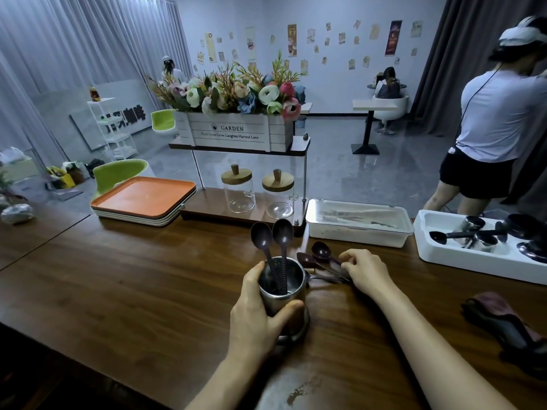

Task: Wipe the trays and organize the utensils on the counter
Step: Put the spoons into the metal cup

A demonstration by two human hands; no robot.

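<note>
Left hand (257, 312) sits closest, its fingers (291, 306) curled round a metal cup (288, 287), thumb on the near wall, holding it upright on the wooden surface (148, 291). Two upright spoons (282, 232), dark, stand in the cup with their bowls up. Just right of the cup, the right hand (370, 273) has its fingers (346, 257) bent down over the handles of the loose spoons (313, 255), which lie flat on the surface with their bowls pointing away. Farther right lies a dark cloth (497, 318), and beyond it a white bin (426, 247) holds steel cups and dark scoops. A lidded white box (358, 229) stands behind the loose spoons. The stacked trays (142, 202), orange on top, rest at the far left, well apart from the cup.
</note>
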